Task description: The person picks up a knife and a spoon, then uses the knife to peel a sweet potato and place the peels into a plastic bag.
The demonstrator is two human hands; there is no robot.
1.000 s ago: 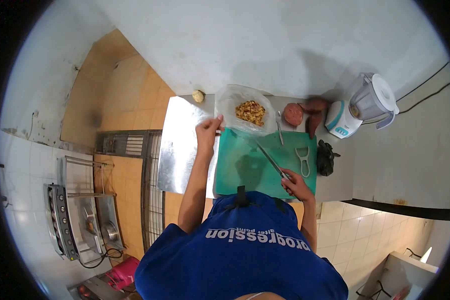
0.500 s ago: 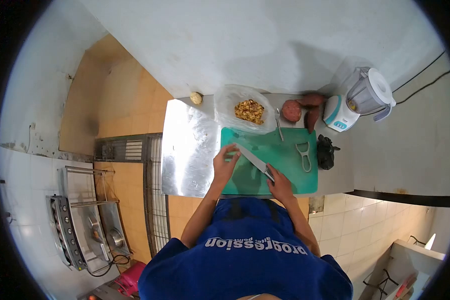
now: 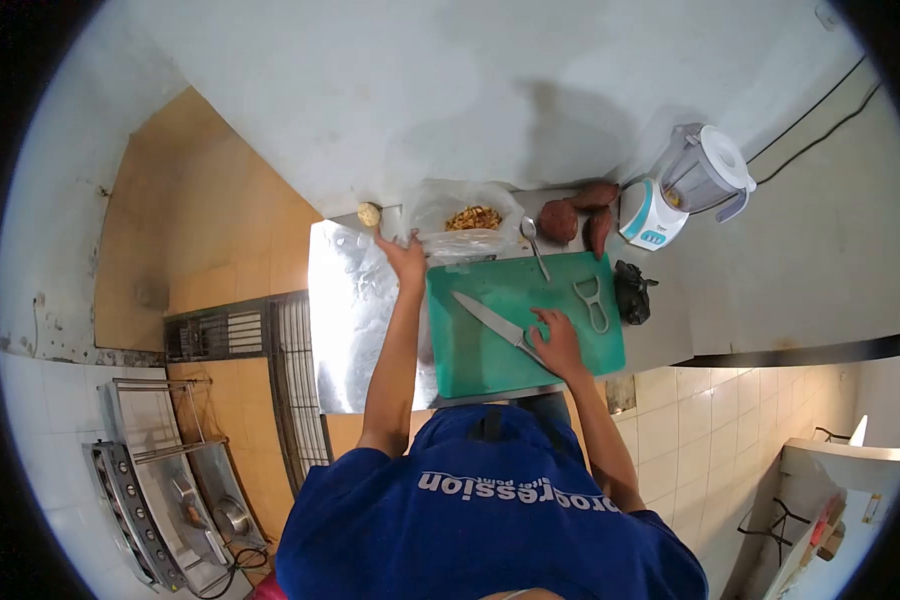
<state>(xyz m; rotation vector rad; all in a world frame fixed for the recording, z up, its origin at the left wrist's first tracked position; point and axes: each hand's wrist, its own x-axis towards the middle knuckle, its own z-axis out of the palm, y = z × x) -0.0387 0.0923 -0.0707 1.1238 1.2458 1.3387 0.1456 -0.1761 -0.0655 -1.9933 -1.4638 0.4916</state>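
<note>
My left hand (image 3: 405, 262) reaches over the left part of the counter with its fingers spread and nothing in them. Just beyond its fingertips is a pale, round, lumpy piece of food (image 3: 369, 214), and to its right the clear plastic bag (image 3: 425, 205) holding chopped brownish-yellow pieces (image 3: 474, 218). A kitchen knife (image 3: 487, 316) lies slanted on the green cutting board (image 3: 490, 375), blade pointing away to the left. Over the board, my right hand (image 3: 560, 347) is open, its fingers apart beside the knife's handle. A peeler (image 3: 592, 304) rests at the board's right side.
A spoon (image 3: 534, 247) lies across the board's far edge. Behind it sit reddish-brown sweet potatoes (image 3: 559, 222) near the wall. A blender (image 3: 678, 194) and a small black plastic bag (image 3: 632, 293) stand to the right. The metal counter (image 3: 355, 330) extends left of the board.
My left hand has left the knife's tip and moved away to the left, toward the pale round piece. My right hand has let go of the knife, which now lies on the board.
</note>
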